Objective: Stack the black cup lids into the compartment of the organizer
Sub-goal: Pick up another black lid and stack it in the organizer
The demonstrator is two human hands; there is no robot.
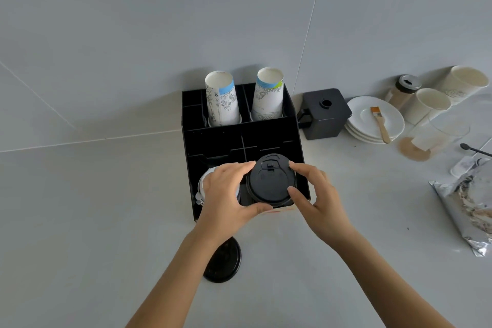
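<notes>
A stack of black cup lids [270,181] sits at the front right compartment of the black organizer [213,138]. My left hand [229,194] grips the stack from the left and front, and my right hand [314,194] holds it from the right with fingertips on the rim. White lids [201,186] show in the front left compartment, partly hidden by my left hand. One more black lid [223,261] lies flat on the counter under my left forearm.
Two stacks of printed paper cups [222,100] stand in the organizer's back compartments. To the right are a black box [323,114], white plates [372,120] with a brush, paper cups [428,104], a shaker jar, a spilled brown patch and a foil bag [468,210].
</notes>
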